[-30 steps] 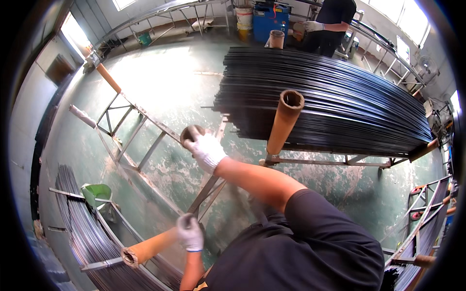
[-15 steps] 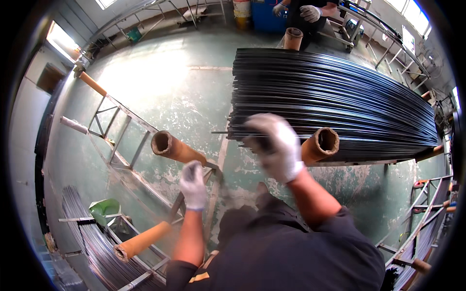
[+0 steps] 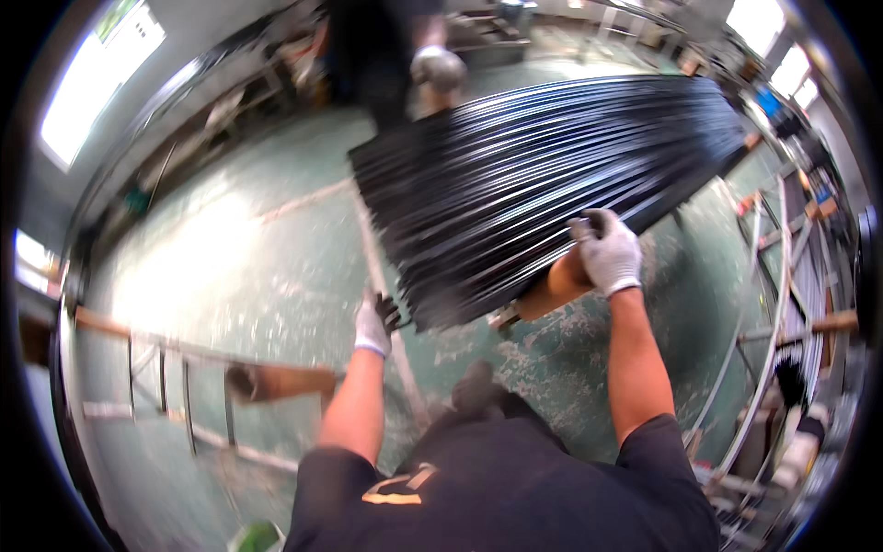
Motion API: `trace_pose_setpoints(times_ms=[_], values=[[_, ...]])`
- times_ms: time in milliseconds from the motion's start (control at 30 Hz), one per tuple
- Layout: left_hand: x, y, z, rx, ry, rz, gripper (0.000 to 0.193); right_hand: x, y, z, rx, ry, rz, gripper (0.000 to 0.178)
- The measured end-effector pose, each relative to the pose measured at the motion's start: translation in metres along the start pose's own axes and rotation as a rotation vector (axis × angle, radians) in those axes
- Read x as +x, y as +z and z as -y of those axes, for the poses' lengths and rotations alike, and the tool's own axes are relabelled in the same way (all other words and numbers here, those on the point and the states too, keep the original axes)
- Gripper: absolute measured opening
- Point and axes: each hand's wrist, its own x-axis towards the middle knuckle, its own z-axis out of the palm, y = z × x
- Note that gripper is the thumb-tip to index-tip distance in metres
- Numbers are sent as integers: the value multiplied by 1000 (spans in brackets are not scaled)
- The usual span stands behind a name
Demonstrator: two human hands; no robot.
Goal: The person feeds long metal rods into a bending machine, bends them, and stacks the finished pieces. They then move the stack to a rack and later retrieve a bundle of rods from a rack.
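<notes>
A wide stack of long thin black rods (image 3: 515, 175) lies ahead of me, slanting away to the far right. My right hand (image 3: 611, 253), in a white glove, is at the stack's near side, its fingers curled over the outer rods; what they hold is hidden. Just below it a brown cardboard tube (image 3: 552, 293) sticks up beside the rods. By the near left rod ends is my left hand (image 3: 373, 324), gloved in white with dark fingers. Blur hides whether those fingers hold a rod.
Across the stack a co-worker in dark clothes stands with a gloved hand (image 3: 438, 69) near the far rod ends. At left is a metal rack (image 3: 189, 405) with a brown tube (image 3: 285, 382). Another metal rack (image 3: 782, 276) stands at right. Green floor (image 3: 276, 267) shows scuffs.
My view has turned, so the stack appears slanted. My right hand has moved to the stack's near side beyond the tube; my left hand has come to the rod ends. The co-worker appears much closer.
</notes>
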Motion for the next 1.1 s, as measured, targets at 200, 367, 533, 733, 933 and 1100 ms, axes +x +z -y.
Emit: trace_pose_setpoints(times_ms=[200,367,533,733,933,1100], values=[[-9,-2,-10,40,-64,20,101,-4,-7,13,-2,68,1,59],[-9,34,4,-11,-78,203,86,-10,-12,11,-58,124,20,54],[-30,49,-23,403,29,-109,49,-24,-12,15,-64,124,-90,54],[-47,53,-111,780,876,161,21,-53,41,18,-152,-25,-684,38],[-14,144,-157,1249,1469,358,31,-29,78,24,-182,194,-1030,25],[26,224,-167,1347,1734,566,36,-25,76,13,-234,-25,-1106,16]])
